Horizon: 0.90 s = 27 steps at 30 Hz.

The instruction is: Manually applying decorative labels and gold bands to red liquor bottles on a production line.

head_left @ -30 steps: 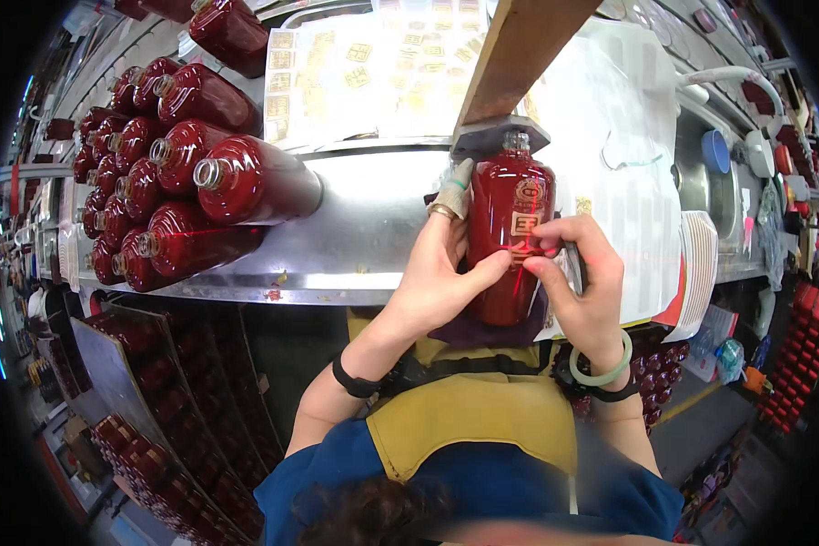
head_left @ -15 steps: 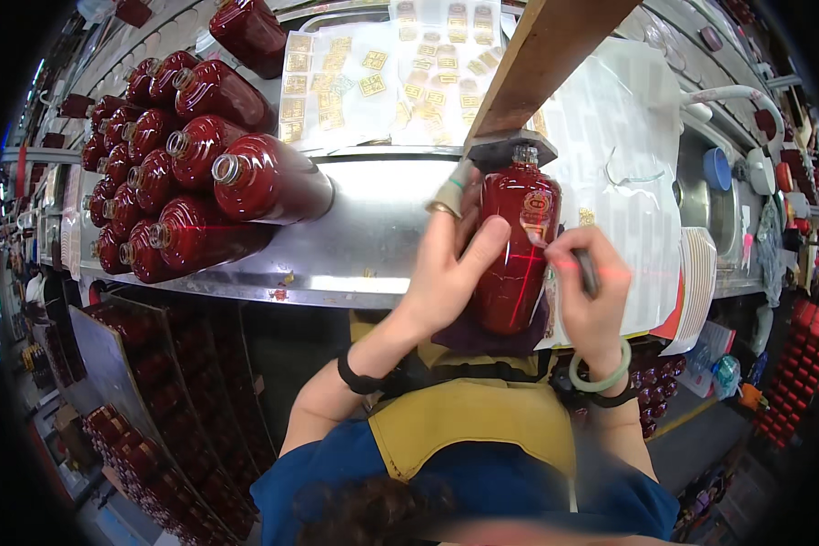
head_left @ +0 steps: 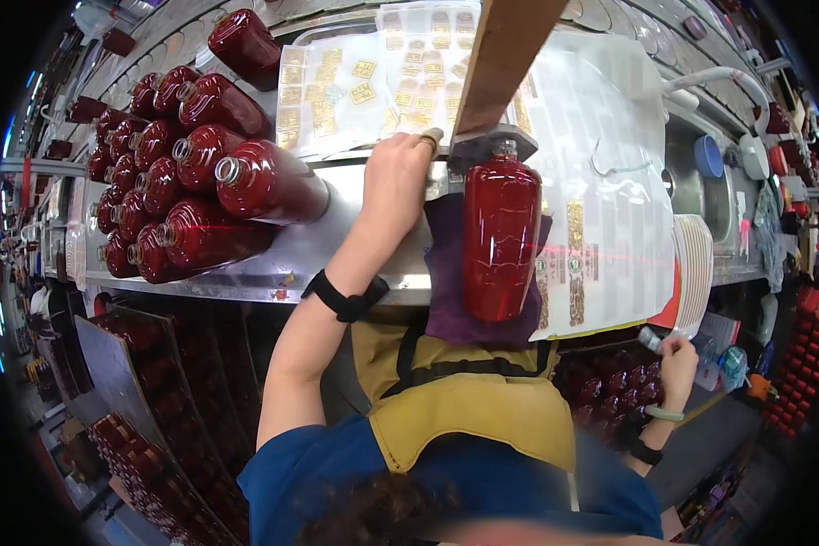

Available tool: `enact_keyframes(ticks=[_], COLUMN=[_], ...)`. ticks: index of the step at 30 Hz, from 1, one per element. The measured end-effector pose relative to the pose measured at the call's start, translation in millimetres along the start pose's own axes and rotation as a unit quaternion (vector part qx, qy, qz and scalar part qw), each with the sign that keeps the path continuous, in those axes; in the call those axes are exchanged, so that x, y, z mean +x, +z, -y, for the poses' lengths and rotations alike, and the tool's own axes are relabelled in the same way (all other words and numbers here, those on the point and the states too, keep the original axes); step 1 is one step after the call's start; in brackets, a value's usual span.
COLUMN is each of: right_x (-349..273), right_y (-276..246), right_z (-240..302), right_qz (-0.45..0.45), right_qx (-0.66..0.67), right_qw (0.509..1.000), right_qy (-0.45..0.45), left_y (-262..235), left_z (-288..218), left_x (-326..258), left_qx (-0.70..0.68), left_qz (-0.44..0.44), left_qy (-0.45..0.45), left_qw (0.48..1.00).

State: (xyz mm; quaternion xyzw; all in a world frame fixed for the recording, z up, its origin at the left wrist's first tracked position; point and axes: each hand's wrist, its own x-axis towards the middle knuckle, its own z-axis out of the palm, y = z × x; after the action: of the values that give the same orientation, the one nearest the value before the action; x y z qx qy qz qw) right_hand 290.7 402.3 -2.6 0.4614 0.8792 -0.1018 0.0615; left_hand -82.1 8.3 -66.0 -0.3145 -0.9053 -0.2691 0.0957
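A dark red glass bottle (head_left: 501, 238) with a clear screw neck lies on a purple cloth (head_left: 446, 264), its neck end against a dark block (head_left: 482, 146) at the foot of a wooden bar. Neither hand touches it. My left hand (head_left: 399, 173), a tan cover on one finger, reaches to the near edge of the gold sticker sheets (head_left: 350, 136). Its fingers are curled together with the tips hidden. Off to the right, past the counter edge, my right hand (head_left: 679, 366) is closed, with a small grey-white thing (head_left: 650, 340) at its fingertips, too small to name.
Several red bottles (head_left: 273, 182) lie stacked on the counter's left. The wooden bar (head_left: 505, 64) slants over the counter. White sheets (head_left: 610, 182) with gold strips cover the right part, beside a sink (head_left: 687, 168). More red bottles (head_left: 610, 382) stand below the counter edge.
Both hands have left the bottle: my left went up and left to the sticker sheets, my right down and right. The gold emblem seen earlier on the bottle no longer shows.
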Motion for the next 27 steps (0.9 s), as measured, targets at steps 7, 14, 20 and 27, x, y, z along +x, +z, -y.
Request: enact_keyframes(ticks=[7, 14, 20, 27], right_x=[28, 13, -18, -11], right_y=[118, 77, -29, -3], right_z=[-70, -36, 93, 245], right_qz=[0.024, 0.037, 0.233, 0.276], right_qx=[0.31, 0.064, 0.213, 0.425], right_qw=[0.946, 0.997, 0.937, 0.797], right_qy=[0.091, -0.002, -0.15, -0.33], left_y=[-7, -40, -59, -43], left_z=[10, -20, -97, -108], left_x=[1, -6, -18, -47], left_qx=[-0.123, -0.304, -0.203, -0.151], left_qz=[-0.08, -0.188, -0.197, -0.157], left_qy=[-0.11, -0.175, 0.044, 0.137], left_qw=[0.983, 0.917, 0.958, 0.966])
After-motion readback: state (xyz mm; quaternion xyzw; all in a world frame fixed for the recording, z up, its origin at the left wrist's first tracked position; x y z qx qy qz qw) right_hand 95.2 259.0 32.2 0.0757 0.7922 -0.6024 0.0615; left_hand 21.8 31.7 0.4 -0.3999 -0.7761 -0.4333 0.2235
